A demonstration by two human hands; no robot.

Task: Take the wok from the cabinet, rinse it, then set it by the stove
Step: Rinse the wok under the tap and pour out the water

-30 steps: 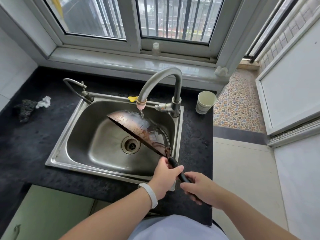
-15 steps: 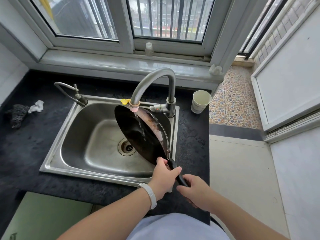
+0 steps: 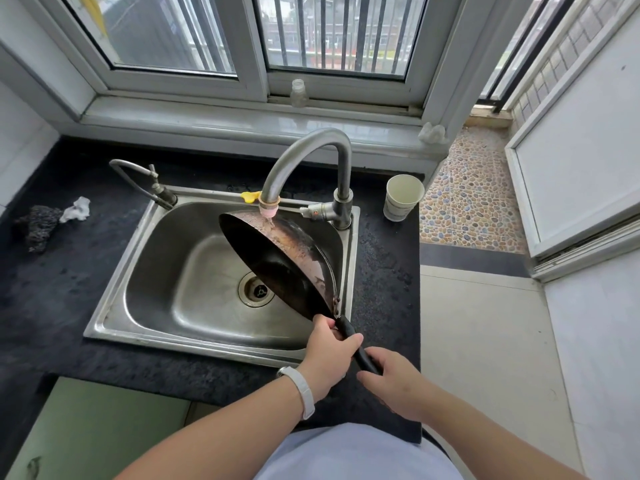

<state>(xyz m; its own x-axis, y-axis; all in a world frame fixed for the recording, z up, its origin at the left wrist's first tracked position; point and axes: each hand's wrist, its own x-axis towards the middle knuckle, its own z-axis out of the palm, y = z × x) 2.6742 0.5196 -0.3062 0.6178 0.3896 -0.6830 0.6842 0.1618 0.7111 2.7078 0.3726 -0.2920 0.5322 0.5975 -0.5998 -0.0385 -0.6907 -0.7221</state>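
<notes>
A dark, rust-stained wok point(image 3: 277, 261) hangs tilted on its edge over the steel sink point(image 3: 162, 271), its far rim right under the faucet spout point(image 3: 269, 206). Water runs from the spout onto the wok's rusty upper side. My left hand point(image 3: 329, 355) grips the black handle point(image 3: 353, 339) close to the wok's bowl. My right hand point(image 3: 394, 382) holds the handle's near end, just behind the left hand. Both hands are above the sink's front right corner.
A black countertop point(image 3: 52, 306) surrounds the sink. A paper cup point(image 3: 403, 197) stands right of the faucet base. A dark scrubber point(image 3: 38, 226) and a white rag point(image 3: 76, 209) lie at far left. A small side tap point(image 3: 145, 181) stands at the sink's back left corner.
The wok has been rolled about its handle under the running water, from rusty side up to dark inside showing, and now sits more on edge. Both hands kept their grip.
</notes>
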